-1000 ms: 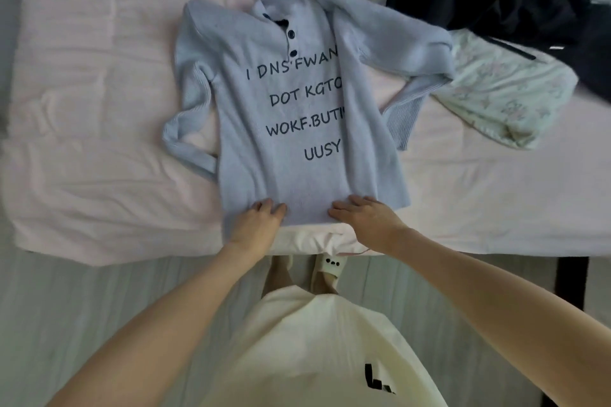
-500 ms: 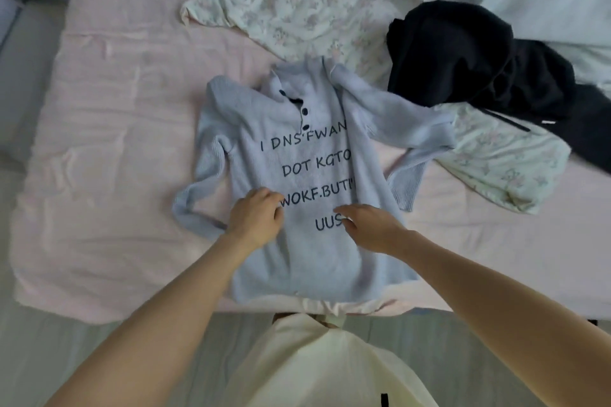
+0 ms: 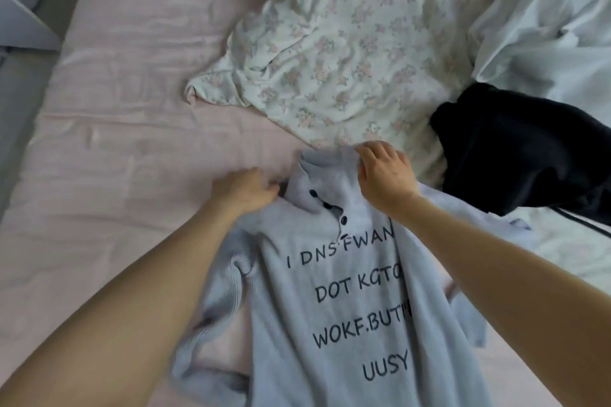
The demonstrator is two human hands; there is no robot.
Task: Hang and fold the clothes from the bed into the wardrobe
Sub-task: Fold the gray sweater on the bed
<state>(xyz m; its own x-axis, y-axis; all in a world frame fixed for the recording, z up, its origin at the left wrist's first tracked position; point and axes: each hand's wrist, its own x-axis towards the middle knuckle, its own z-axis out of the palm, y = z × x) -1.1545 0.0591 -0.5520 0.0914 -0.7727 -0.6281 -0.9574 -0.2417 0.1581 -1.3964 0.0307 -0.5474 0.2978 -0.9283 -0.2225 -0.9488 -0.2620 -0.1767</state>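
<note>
Pink bedsheet carries a pale blue knitted lettered sweater. Left hand and right hand each pinch its collar.

both bare arms are reaching forward, left hand and right hand curling their fingers, pinching fabric at a collar.

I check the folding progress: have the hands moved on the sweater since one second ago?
Yes. Both hands, left and right, went from the hem of the sweater up to its collar.
</note>
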